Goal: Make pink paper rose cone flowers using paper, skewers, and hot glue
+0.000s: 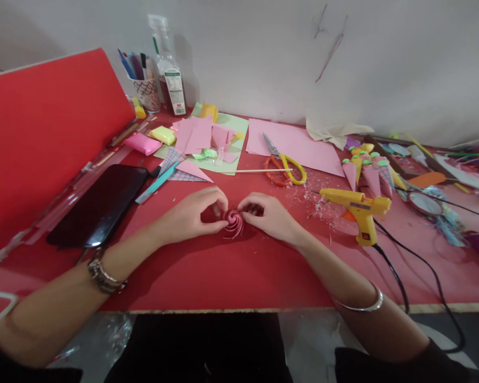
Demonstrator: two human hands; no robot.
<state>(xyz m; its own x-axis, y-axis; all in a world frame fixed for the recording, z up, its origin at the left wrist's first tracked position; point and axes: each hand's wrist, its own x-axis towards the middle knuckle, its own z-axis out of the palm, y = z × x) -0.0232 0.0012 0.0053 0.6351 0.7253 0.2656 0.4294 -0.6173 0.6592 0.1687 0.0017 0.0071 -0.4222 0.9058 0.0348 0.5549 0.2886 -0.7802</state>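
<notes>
A small pink swirl of thin curled strips [234, 222] is held just above the red table, near the middle of the view. My left hand [197, 213] pinches its left side between thumb and fingertips. From the right, my right hand [269, 215] grips the opposite edge, its fingers curled and the thumb touching the swirl. The swirl's spiral face points up toward the camera. Parts of its sides are hidden behind my fingertips.
Scissors [281, 162] and pink sheets [295, 146] lie beyond my hands. A yellow glue gun [361, 210] with a black cable is at the right, near small paper cones [371, 173]. A black phone [99, 205] and a turquoise cutter [156, 182] lie left. A bottle [173, 88] stands behind.
</notes>
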